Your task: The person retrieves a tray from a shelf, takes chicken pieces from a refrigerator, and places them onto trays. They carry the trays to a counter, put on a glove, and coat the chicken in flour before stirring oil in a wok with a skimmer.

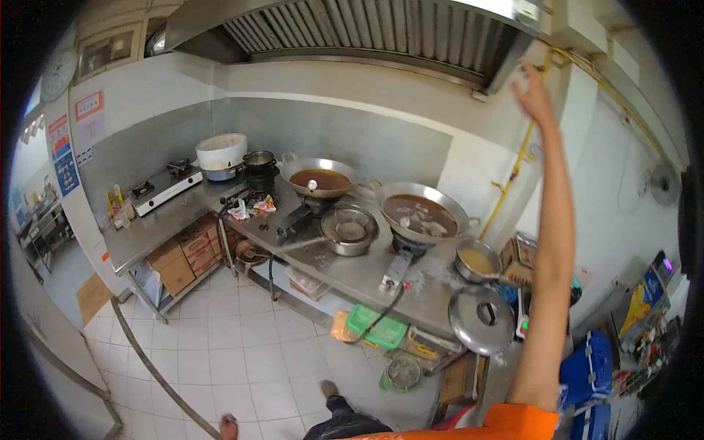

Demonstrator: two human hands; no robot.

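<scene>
Beyond the steel counter [334, 273], the pale wall [475, 167] is lined by a yellow pipe [520, 156], its long axis slanted steeply downward from near the loosely opened right hand [533, 94], while the left hand's [229, 428] grip cannot be told.

The range hood [367, 33] and yellow pipe [521, 155] bound open air above woks [458, 211].
</scene>
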